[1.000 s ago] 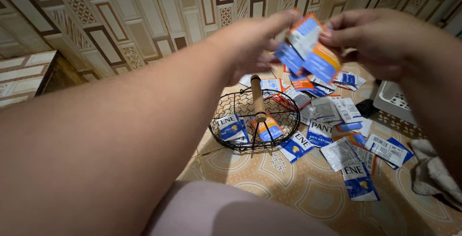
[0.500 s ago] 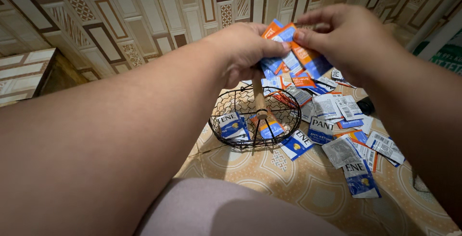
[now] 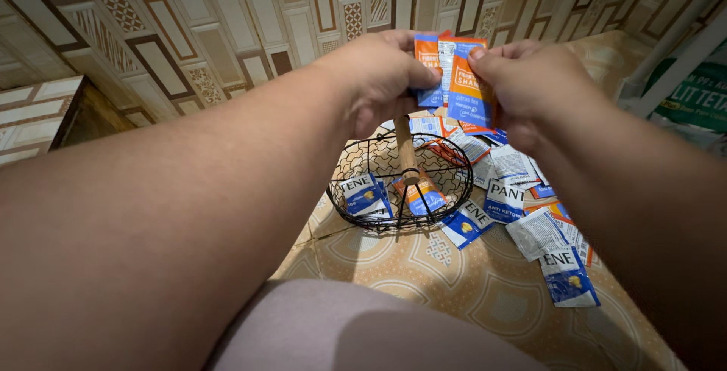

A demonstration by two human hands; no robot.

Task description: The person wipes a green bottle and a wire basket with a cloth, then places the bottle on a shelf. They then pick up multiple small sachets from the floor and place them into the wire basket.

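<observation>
Your left hand point(image 3: 379, 76) and right hand point(image 3: 522, 87) both pinch the sachets point(image 3: 454, 72), held upright between them, long axis vertical, directly above the basket point(image 3: 401, 182), the left nearer it.

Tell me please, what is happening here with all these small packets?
A person holds a small bunch of orange-and-blue flat sachets up with both hands: the left hand pinches it from one side, the right hand from the other. Below them stands a round black wire basket with a wooden handle on a patterned beige floor; a few blue sachets lie inside it. Many more blue, white and orange sachets lie scattered on the floor beside the basket.
</observation>
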